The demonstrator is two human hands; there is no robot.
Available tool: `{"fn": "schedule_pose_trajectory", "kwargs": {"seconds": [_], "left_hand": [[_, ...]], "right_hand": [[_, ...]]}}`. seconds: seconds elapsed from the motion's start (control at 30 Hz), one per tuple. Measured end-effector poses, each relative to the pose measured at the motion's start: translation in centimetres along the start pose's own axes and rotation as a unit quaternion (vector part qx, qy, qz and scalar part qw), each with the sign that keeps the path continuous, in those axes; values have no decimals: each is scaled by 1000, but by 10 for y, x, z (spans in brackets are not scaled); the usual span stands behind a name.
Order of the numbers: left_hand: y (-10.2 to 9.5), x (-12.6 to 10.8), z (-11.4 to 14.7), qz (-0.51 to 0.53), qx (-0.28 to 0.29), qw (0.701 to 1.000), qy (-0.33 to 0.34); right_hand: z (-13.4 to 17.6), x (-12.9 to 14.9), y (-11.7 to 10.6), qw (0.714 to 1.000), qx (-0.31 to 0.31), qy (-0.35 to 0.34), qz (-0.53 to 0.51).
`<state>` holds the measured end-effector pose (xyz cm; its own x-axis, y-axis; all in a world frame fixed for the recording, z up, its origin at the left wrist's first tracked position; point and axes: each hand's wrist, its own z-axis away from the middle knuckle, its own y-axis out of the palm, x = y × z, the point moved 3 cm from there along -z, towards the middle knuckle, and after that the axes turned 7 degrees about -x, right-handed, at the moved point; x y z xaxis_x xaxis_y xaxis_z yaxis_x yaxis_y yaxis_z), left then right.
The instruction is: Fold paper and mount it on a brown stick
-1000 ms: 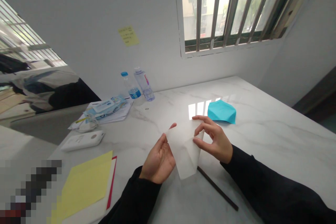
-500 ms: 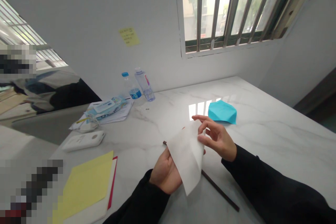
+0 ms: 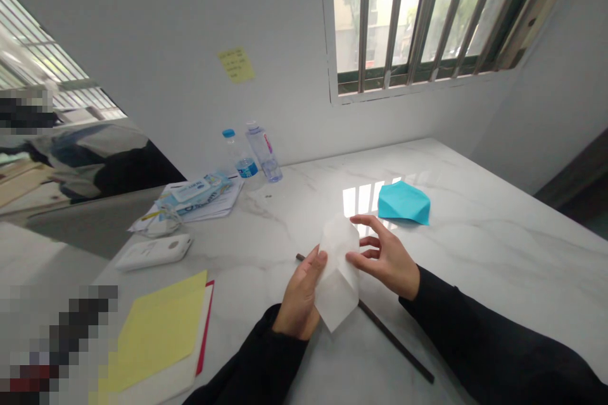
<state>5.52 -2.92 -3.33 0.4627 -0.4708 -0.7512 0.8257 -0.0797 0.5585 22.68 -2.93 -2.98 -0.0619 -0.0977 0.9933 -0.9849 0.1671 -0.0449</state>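
In the head view, my left hand [image 3: 298, 296] pinches a folded white paper sheet [image 3: 338, 291] above the glossy white marbled tabletop [image 3: 479, 234]. My right hand [image 3: 390, 261] curls at its right edge, thumb and forefinger apart; whether it grips, I cannot tell. Some folds look made; whether any remain is unclear.

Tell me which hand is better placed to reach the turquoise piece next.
Probably the right hand, which is nearer the turquoise piece; the left hand is farther away and holds the white paper by its left side.
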Motion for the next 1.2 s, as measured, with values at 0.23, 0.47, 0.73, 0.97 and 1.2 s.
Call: {"fn": "schedule_pose_trajectory", "kwargs": {"seconds": [0.23,0.47,0.73,0.97,1.2], "left_hand": [[-9,5,-3,-51,-97,993,36],[-10,6,-6,-175,-58,979,90],[-8,0,-5,-220,-29,967,123],[-10,1,-4,-187,-32,978,80],[-4,0,1,-171,-48,981,71]], "right_hand": [[1,-5,6,999,21,36,-13],[2,-5,9,999,27,38,-19],[2,-5,10,994,51,67,-65],[2,-10,11,991,56,73,-92],[-3,-13,8,991,69,80,-85]]}}
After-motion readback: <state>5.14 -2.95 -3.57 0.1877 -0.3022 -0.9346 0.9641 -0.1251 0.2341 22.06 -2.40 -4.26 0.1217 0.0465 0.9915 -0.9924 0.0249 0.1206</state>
